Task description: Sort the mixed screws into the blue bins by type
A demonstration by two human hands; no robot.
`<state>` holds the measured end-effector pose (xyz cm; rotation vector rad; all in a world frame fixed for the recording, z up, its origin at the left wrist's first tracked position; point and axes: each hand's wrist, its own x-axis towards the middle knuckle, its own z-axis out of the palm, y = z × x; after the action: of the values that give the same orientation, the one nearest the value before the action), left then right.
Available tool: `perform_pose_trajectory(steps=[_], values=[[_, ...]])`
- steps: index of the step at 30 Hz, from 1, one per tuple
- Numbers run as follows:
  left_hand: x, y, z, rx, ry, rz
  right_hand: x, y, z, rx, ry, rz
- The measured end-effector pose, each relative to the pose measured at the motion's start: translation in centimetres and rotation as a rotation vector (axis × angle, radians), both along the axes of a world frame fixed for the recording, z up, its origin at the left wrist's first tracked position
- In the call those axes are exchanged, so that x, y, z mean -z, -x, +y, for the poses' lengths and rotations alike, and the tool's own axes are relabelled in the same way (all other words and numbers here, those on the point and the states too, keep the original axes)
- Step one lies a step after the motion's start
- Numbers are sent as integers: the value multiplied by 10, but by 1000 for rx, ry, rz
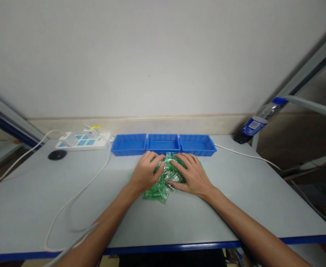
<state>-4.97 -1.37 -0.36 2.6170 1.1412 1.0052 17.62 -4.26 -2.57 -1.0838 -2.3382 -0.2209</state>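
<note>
A heap of small clear-and-green plastic packets lies on the table, their contents too small to make out. My left hand rests on the left side of the heap, fingers bent over it and thumb apart from them. On the right side, my right hand lies over the packets with its fingers spread. Part of the heap is hidden under both hands. Just beyond my fingertips stand three blue trays in a row: a left tray, a middle tray and a right tray.
A white power strip with plugs sits at the back left, near a black disc. Its white cable loops across the table's left side. A dark drink bottle leans at the back right. Behind the table is a wall.
</note>
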Motion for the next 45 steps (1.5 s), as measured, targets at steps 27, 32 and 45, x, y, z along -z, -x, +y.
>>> perform_pose_trajectory(steps=[27, 32, 45], values=[[5, 10, -5, 1, -163, -124, -8, -20, 8, -304, -68, 65], [2, 9, -5, -3, -182, -111, -12, -21, 0, -348, -96, 117], [-3, 3, -9, 63, -239, -75, -49, 14, 29, -276, -175, 406]])
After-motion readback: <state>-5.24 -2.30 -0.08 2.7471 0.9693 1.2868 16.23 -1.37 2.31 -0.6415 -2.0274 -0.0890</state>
